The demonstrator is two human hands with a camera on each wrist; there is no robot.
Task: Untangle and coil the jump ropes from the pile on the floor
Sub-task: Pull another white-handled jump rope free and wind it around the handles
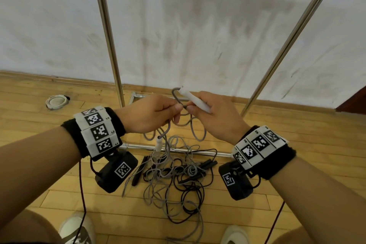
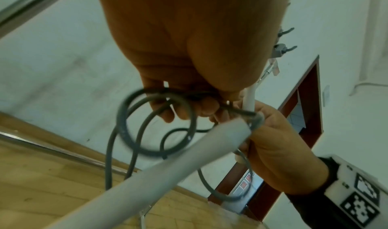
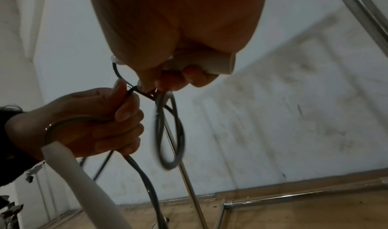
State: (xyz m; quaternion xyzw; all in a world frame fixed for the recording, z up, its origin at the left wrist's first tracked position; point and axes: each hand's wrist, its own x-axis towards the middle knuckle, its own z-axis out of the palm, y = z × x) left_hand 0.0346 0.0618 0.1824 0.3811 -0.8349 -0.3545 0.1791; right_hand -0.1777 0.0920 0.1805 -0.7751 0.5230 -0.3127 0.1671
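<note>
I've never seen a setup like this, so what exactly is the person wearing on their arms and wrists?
Both forearms are bare, with no sleeves. Each wrist has a black band carrying a row of white blocks printed with black-and-white square code markers. Under each wrist hangs a black camera box with its own marker; the right one matches. A thin dark red cable trails down from each unit.

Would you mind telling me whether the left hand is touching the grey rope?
Touching. In the right wrist view the left hand has its fingers curled around the grey rope, which runs out below the fist.
</note>
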